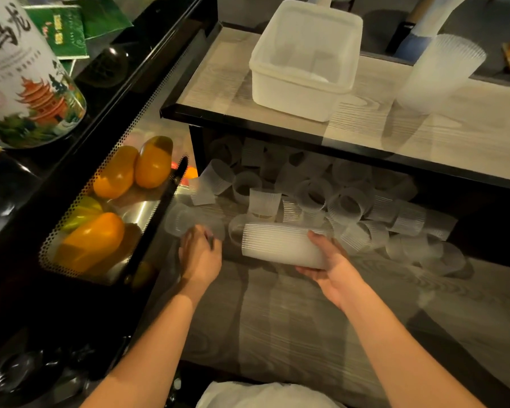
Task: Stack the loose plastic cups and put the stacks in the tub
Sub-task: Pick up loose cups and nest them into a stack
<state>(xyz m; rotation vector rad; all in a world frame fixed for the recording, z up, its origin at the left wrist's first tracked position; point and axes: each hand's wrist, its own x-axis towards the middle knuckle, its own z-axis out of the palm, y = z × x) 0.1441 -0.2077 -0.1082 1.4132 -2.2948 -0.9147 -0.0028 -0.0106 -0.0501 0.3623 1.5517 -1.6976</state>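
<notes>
The frosted, ribbed plastic cup stack (283, 244) lies on its side on the lower wood-grain shelf (292, 319), cradled from below by the right hand (326, 260), whose thumb curls over the top near the stack's closed end while the fingers wrap beneath. Just left of the stack's open mouth, the left hand (199, 254) reaches palm-down onto a blurred translucent cup (183, 217); its fingers appear to curl round that cup, though motion blur makes the grip hard to confirm.

Behind the stack, a heap of loose ribbed cups (336, 198) spreads across the back of the shelf, some on their sides with mouths facing forward, some upright, many touching. In front of the stack the shelf is bare wood grain right to its near edge, leaving open room for both forearms.

Above and behind the stack, the black-edged upper shelf (277, 119) overhangs the heap. On it sits the translucent white rectangular plastic tub (304, 92), with soft rounded corners and a raised rim. To the right of the tub stands a tall stack of ribbed cups (442, 72), tilted.

Left of the stack, past a black perforated metal edge, smooth orange-yellow oblong fruits (130, 172) lie on a shiny steel surface.
</notes>
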